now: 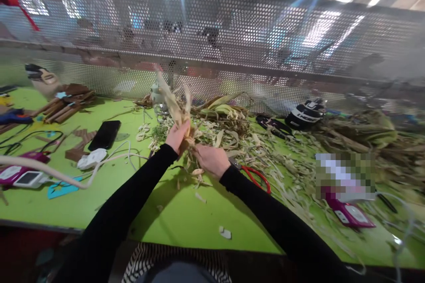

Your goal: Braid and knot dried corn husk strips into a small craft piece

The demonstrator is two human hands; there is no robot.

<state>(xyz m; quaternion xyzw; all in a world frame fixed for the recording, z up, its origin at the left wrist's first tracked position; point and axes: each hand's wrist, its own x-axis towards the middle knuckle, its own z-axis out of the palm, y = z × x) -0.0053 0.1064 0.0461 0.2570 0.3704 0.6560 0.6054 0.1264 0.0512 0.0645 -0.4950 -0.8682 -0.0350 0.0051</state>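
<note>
Blurred white lettering [308, 115] is marking a rounded black object [300, 121]; left hand [178, 137] and right hand [212, 160] are gripping a pale, papery husk bundle [174, 108].

hands [213, 160]: holding pale husks [175, 109] | red-handled tool [257, 178]: beside right sleeve [265, 210] | phone [105, 135]: on green table [189, 223]

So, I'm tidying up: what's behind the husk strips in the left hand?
Beyond the husk strips, the perforated metal screen shows, with a husk heap behind and to the right. What the strips and left hand directly cover can't be seen.
</note>
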